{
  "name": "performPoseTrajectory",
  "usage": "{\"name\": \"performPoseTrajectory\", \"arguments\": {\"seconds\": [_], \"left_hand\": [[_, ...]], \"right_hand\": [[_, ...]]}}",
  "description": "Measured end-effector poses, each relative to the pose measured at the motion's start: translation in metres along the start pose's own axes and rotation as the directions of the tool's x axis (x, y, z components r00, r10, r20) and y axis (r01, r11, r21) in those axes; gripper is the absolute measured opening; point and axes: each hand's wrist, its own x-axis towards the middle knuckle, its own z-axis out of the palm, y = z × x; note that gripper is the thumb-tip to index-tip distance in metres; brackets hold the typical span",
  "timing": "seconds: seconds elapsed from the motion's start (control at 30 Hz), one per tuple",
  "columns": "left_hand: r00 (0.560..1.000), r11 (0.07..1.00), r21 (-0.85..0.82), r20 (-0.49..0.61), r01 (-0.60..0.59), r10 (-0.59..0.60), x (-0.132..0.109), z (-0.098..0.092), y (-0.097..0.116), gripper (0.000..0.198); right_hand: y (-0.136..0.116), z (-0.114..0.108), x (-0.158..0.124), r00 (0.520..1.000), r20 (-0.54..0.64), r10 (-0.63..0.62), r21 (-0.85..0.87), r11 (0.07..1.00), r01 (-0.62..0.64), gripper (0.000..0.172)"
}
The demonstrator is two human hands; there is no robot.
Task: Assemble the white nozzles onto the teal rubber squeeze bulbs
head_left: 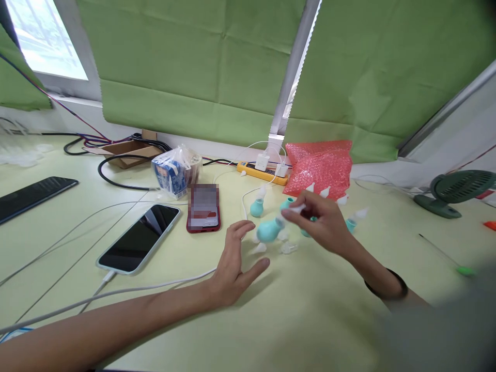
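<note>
My left hand (234,263) rests on the pale green table (294,320) with fingers spread and open, its fingertips close to a teal rubber bulb (269,231). My right hand (321,219) hovers above the table and pinches a small clear plastic tip (295,210) just right of that bulb. Another teal bulb with a white tip (256,205) stands behind. Loose clear tips (289,248) lie in front of the bulb. More teal bulbs and white tips (354,219) sit behind and beside my right hand, partly hidden by it.
A phone on a white cable (139,237) and a red-cased phone (203,207) lie to the left. A bagged blue carton (174,173), a yellow power strip (263,170), red bubble wrap (320,165), a green desk fan (457,191) and a dark keyboard (31,194) ring the table.
</note>
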Motion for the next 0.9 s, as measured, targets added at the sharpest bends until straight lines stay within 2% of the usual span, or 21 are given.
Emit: {"name": "performPoseTrajectory", "arguments": {"seconds": [0.07, 0.1, 0.13, 0.2, 0.27, 0.33, 0.4, 0.43, 0.47, 0.53, 0.57, 0.63, 0.7, 0.77, 0.83, 0.9], "left_hand": [[0.994, 1.000, -0.002, 0.105, -0.020, 0.020, -0.001, -0.002, 0.002, 0.051], [0.982, 0.999, 0.002, 0.186, -0.032, 0.031, -0.001, -0.003, 0.003, 0.045], [0.963, 0.999, 0.015, 0.266, -0.045, 0.040, -0.002, -0.004, 0.003, 0.035], [0.929, 0.995, 0.074, 0.369, -0.068, 0.036, -0.002, -0.004, 0.005, 0.015], [0.926, 0.989, 0.132, 0.376, -0.072, 0.017, -0.002, -0.003, 0.006, 0.019], [0.941, 0.987, 0.145, 0.338, -0.075, 0.022, -0.002, -0.002, 0.006, 0.018], [0.952, 0.988, 0.134, 0.305, -0.079, 0.035, -0.001, -0.002, 0.007, 0.016], [0.959, 0.989, 0.134, 0.283, -0.061, 0.020, -0.001, -0.002, 0.008, 0.016], [0.966, 0.991, 0.135, 0.257, -0.023, -0.013, 0.000, -0.002, 0.008, 0.016], [0.972, 0.989, 0.114, 0.206, 0.092, -0.114, 0.001, -0.002, 0.008, 0.016], [0.970, 0.986, 0.084, 0.184, 0.146, -0.160, 0.001, -0.002, 0.007, 0.016], [0.964, 0.976, 0.009, 0.155, 0.220, -0.218, 0.002, 0.000, 0.006, 0.017], [0.959, 0.966, -0.034, 0.131, 0.258, -0.252, 0.003, 0.002, 0.004, 0.019], [0.951, 0.956, -0.032, 0.118, 0.291, -0.285, 0.004, 0.003, 0.003, 0.023], [0.943, 0.948, -0.018, 0.112, 0.317, -0.313, 0.005, 0.003, 0.003, 0.026], [0.942, 0.947, -0.025, 0.117, 0.319, -0.314, 0.006, 0.001, 0.004, 0.023]], "right_hand": [[-0.013, 0.003, -0.021, 0.984, 0.161, 0.076, 0.180, 0.978, -0.105, 0.023], [-0.016, 0.007, -0.029, 0.965, 0.234, 0.118, 0.271, 0.945, -0.181, 0.024], [-0.017, 0.012, -0.035, 0.945, 0.285, 0.160, 0.366, 0.893, -0.262, 0.025], [-0.012, 0.021, -0.040, 0.888, 0.404, 0.220, 0.534, 0.732, -0.424, 0.029], [-0.002, 0.027, -0.036, 0.823, 0.521, 0.227, 0.637, 0.538, -0.552, 0.033], [0.009, 0.030, -0.028, 0.752, 0.622, 0.215, 0.658, 0.377, -0.652, 0.033], [0.017, 0.029, -0.022, 0.713, 0.661, 0.233, 0.645, 0.309, -0.699, 0.032], [0.019, 0.029, -0.020, 0.715, 0.653, 0.249, 0.637, 0.331, -0.697, 0.032], [0.020, 0.028, -0.019, 0.737, 0.621, 0.267, 0.623, 0.401, -0.671, 0.031], [0.021, 0.027, -0.020, 0.818, 0.498, 0.288, 0.528, 0.648, -0.549, 0.029], [0.021, 0.028, -0.022, 0.855, 0.442, 0.272, 0.425, 0.776, -0.467, 0.027], [0.023, 0.031, -0.025, 0.899, 0.386, 0.204, 0.167, 0.944, -0.286, 0.020], [0.028, 0.034, -0.027, 0.904, 0.405, 0.137, -0.049, 0.991, -0.128, 0.011], [0.032, 0.037, -0.028, 0.899, 0.429, 0.088, -0.176, 0.984, -0.013, 0.007], [0.033, 0.037, -0.028, 0.909, 0.414, 0.042, -0.224, 0.973, 0.057, 0.015], [0.029, 0.035, -0.029, 0.947, 0.320, -0.034, -0.224, 0.968, 0.111, 0.021]]}}
